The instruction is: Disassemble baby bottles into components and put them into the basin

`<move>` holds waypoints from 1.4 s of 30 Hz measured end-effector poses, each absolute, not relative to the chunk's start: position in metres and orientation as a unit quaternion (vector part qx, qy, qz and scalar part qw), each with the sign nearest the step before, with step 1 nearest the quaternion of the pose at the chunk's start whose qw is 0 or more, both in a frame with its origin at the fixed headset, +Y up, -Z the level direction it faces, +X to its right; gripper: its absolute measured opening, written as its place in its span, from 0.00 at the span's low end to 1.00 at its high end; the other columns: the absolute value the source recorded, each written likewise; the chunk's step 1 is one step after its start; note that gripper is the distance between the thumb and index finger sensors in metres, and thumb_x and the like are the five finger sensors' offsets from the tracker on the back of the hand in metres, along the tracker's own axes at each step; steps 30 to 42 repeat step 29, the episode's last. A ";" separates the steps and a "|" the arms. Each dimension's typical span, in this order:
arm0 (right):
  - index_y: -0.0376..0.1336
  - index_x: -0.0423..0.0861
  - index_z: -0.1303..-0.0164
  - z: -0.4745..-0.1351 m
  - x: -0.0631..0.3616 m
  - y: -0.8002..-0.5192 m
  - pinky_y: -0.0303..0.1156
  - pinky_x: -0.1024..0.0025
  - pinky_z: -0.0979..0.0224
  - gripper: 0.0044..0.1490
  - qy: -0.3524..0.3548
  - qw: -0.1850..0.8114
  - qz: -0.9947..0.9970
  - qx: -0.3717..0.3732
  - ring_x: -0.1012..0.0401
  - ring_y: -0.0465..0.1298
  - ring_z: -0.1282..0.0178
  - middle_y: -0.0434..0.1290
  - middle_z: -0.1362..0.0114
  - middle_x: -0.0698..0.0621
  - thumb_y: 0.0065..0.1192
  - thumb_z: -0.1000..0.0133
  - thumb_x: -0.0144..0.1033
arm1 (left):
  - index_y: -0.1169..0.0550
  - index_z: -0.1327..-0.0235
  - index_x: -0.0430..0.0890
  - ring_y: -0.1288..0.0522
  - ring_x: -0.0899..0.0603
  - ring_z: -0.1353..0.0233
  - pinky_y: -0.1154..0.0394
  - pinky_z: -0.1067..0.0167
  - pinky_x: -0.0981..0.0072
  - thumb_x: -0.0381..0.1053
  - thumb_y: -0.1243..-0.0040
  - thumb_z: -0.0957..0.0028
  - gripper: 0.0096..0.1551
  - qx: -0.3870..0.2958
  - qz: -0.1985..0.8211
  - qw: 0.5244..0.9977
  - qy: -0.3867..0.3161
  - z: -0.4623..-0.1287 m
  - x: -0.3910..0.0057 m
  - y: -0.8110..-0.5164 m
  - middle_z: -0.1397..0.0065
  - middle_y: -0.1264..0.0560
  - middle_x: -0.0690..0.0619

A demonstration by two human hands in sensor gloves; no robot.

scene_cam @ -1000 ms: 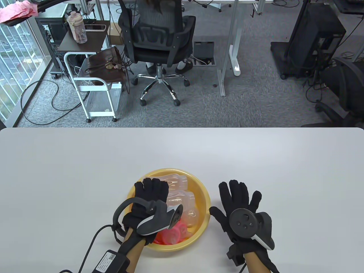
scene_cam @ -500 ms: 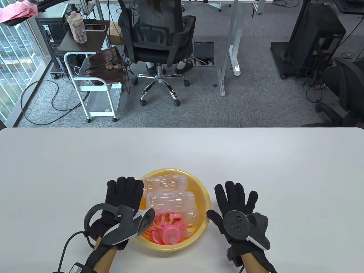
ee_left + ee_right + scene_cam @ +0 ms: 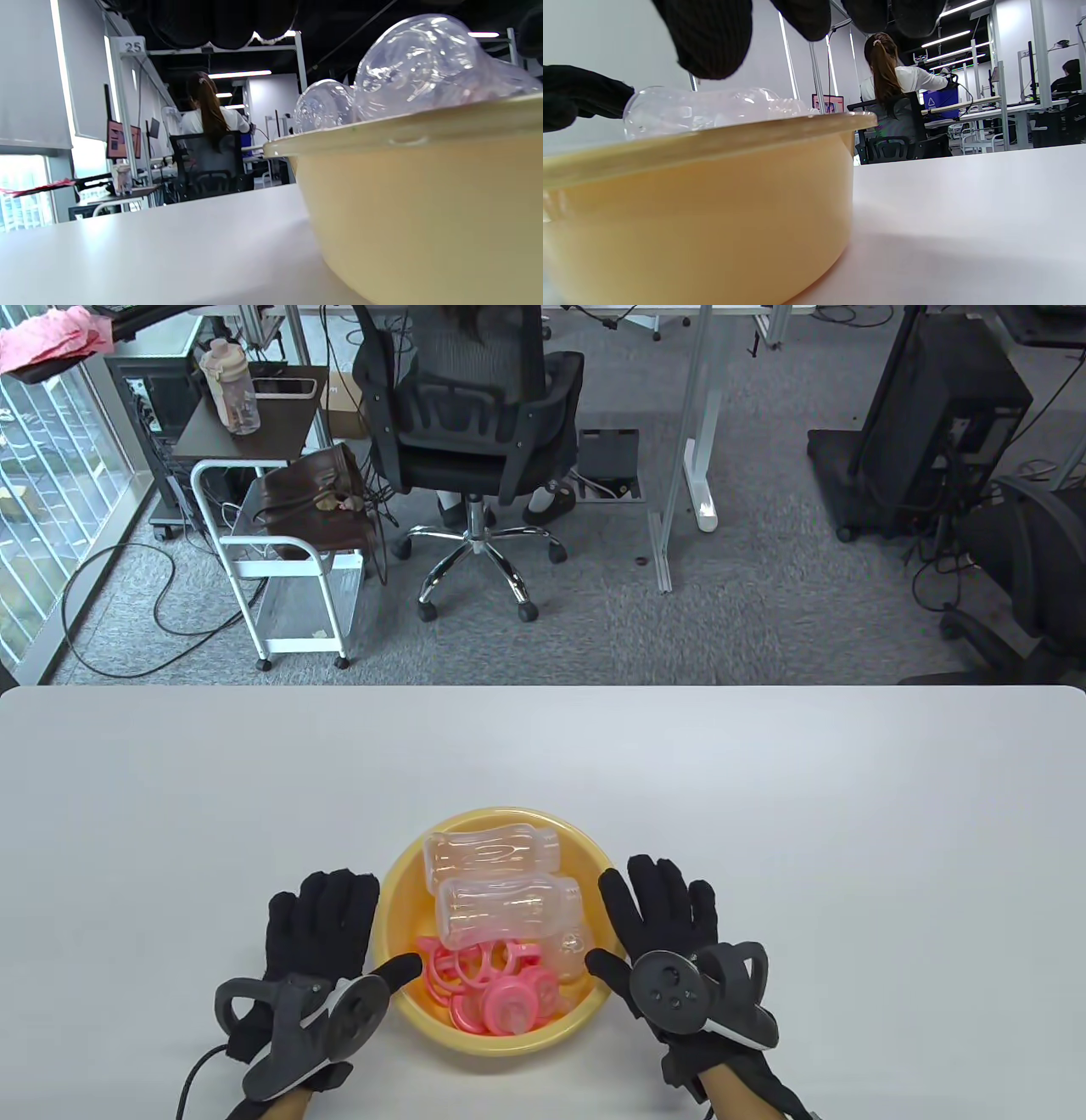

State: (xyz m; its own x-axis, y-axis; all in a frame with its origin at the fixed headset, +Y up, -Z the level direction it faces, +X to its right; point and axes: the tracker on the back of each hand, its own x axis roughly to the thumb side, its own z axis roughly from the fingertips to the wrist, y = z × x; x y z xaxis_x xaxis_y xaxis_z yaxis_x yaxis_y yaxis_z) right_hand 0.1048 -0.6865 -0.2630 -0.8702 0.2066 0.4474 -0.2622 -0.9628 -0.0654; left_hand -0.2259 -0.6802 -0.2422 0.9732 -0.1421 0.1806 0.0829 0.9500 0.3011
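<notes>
1. Office carpet, a wheeled chair with a seated person and a white trolley lie beyond your white worktop; close to its near edge sits the yellow basin.
2. Inside the basin lie two clear bottle bodies on their sides, one behind the other, with pink rings and caps heaped at the near side and a clear teat-like piece to their right. Nothing of the bottles shows on the worktop, so the task looks finished or nearly so.
3. Your left hand lies flat on the worktop just left of the basin, fingers straight, thumb reaching to the rim; this grip is spread and holds nothing.
4. Your right hand lies the same way just right of the basin, fingers straight and apart, thumb at the rim, empty too.
5. Flanking the basin like this, both hands seem set either to steady it or simply to rest.
6. Both wrist views, low against the basin wall, show the bottle bodies rising above the rim.
</notes>
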 end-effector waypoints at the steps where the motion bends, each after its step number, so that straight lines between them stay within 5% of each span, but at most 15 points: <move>1: 0.43 0.43 0.12 -0.262 0.104 -0.687 0.44 0.21 0.22 0.50 -0.063 0.120 0.965 0.225 0.27 0.49 0.15 0.41 0.12 0.29 0.56 0.39 0.53 | 0.37 0.19 0.43 0.35 0.32 0.17 0.43 0.23 0.33 0.75 0.57 0.53 0.54 0.157 -0.063 0.981 -0.095 -0.240 -0.228 -0.680 0.17 0.37 0.40; 7: 0.43 0.43 0.12 -0.259 0.101 -0.688 0.44 0.22 0.22 0.50 -0.058 0.127 0.961 0.239 0.27 0.50 0.15 0.42 0.13 0.29 0.56 0.39 0.53 | 0.38 0.19 0.43 0.35 0.32 0.17 0.44 0.23 0.32 0.75 0.56 0.54 0.55 0.134 0.001 0.986 -0.096 -0.243 -0.230 -0.688 0.17 0.38 0.39; 23: 0.44 0.43 0.12 -0.260 0.104 -0.693 0.45 0.22 0.22 0.50 -0.048 0.136 0.963 0.227 0.27 0.50 0.16 0.42 0.13 0.29 0.56 0.38 0.53 | 0.48 0.15 0.42 0.39 0.32 0.15 0.45 0.22 0.32 0.77 0.58 0.56 0.61 0.104 -0.016 0.987 -0.125 -0.244 -0.216 -0.694 0.15 0.42 0.39; 42: 0.44 0.43 0.12 -0.259 0.104 -0.693 0.45 0.22 0.22 0.49 -0.049 0.140 0.963 0.226 0.28 0.51 0.15 0.42 0.13 0.30 0.56 0.39 0.53 | 0.48 0.15 0.42 0.39 0.32 0.15 0.46 0.22 0.32 0.77 0.58 0.56 0.61 0.096 -0.015 0.987 -0.125 -0.244 -0.215 -0.694 0.15 0.42 0.39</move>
